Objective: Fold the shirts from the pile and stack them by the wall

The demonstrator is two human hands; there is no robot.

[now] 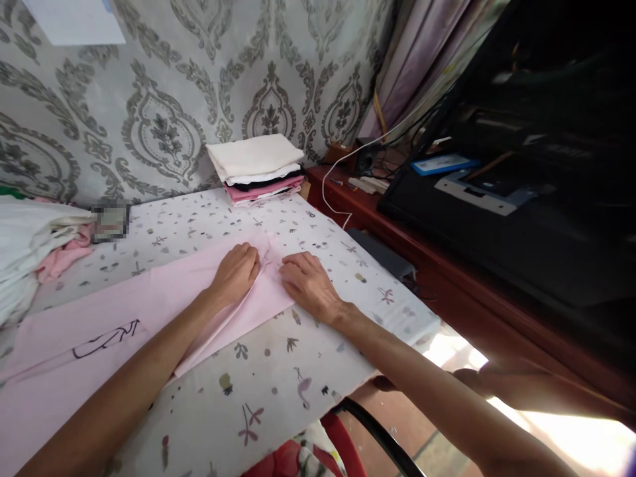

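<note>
A pink cloth garment with a black line print lies across the patterned white table cover. Near the garment's right end, my left hand is closed on the fabric, where a raised fold runs down toward the table's front. Just to its right, my right hand has its fingers bent and close together on the garment's edge, its fingertips against the pink cloth. A small gap separates the two hands.
A stack of folded clothes stands by the wall. Loose white and pink clothes lie at the left beside a blurred object. On the right are a red-brown cabinet, a large black screen and a white cable. A chair stands in front.
</note>
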